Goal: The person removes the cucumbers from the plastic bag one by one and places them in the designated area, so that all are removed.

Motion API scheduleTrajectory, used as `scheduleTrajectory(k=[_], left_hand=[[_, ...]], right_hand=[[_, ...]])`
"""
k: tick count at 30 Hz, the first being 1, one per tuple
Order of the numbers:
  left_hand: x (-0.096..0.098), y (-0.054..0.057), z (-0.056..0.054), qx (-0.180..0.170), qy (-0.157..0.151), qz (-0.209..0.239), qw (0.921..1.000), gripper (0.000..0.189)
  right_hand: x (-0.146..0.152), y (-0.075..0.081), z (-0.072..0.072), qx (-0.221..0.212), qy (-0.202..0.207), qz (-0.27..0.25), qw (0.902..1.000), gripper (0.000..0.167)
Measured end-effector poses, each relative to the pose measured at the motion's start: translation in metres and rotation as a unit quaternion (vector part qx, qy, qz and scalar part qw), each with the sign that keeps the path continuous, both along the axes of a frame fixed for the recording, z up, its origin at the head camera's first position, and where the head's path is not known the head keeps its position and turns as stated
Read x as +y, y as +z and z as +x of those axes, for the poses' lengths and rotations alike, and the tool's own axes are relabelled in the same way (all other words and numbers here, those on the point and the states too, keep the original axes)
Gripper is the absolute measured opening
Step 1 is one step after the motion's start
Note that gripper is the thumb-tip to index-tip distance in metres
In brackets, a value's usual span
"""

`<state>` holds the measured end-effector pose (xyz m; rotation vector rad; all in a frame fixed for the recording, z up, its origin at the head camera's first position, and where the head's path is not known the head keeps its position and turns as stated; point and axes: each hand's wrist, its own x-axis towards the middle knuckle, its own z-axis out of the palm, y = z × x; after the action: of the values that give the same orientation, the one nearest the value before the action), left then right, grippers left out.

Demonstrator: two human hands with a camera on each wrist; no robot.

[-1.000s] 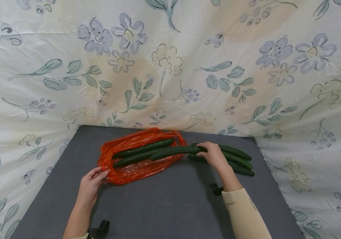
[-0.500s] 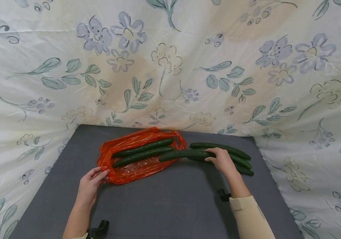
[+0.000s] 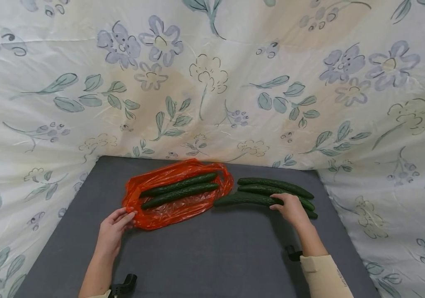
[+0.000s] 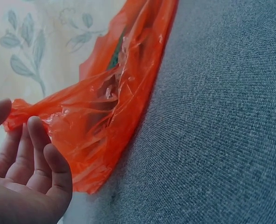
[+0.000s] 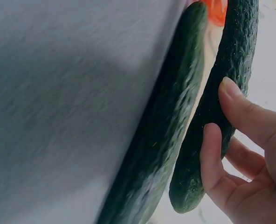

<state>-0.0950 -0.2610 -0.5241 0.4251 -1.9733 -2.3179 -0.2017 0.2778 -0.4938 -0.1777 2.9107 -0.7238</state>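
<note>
My left hand (image 3: 112,231) pinches the near left corner of a thin red plastic bag (image 3: 186,215). In the left wrist view the bunched plastic (image 4: 21,112) sits between thumb and fingertips. Two cucumbers (image 3: 182,194) lie side by side within the bag's outline; whether they are inside it or on top, I cannot tell. Over to the right, my right hand (image 3: 290,207) holds another cucumber (image 3: 247,199) by its right part, the far tip pointing at the bag. The right wrist view shows this held cucumber (image 5: 238,42) apart from a cucumber (image 5: 161,121) close to it.
Three cucumbers, among them the rearmost one (image 3: 272,182), lie at the back right of the dark grey table (image 3: 205,256). My right hand and its cucumber partly cover them. A flowered cloth (image 3: 212,103) hangs behind and at both sides.
The right hand has carried its cucumber rightward and toward me, off the bag and over the cucumbers at the right. The left hand and the bag have stayed put.
</note>
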Motion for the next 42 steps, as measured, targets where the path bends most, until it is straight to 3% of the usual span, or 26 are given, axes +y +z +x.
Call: scheduleTrajectory(k=[11,25,36,42], left_hand=[[0.001,0.000,-0.002,-0.008,0.007,0.009,0.9999,0.031],[0.001,-0.002,-0.001,-0.008,0.005,0.011,0.9999,0.027],[-0.001,-0.003,-0.001,-0.009,0.005,0.013,0.9999,0.028],[-0.002,-0.003,-0.001,-0.010,0.005,0.009,0.9999,0.030]], right_hand=[[0.036,-0.014,0.010,-0.021,-0.033,0.028,0.9988,0.048],[0.047,-0.021,0.015,-0.047,-0.078,0.041,0.9950,0.050],[0.039,-0.031,0.017,-0.005,-0.096,0.056,0.9938,0.045],[0.035,-0.031,0.023,0.032,-0.096,0.079,0.9917,0.052]])
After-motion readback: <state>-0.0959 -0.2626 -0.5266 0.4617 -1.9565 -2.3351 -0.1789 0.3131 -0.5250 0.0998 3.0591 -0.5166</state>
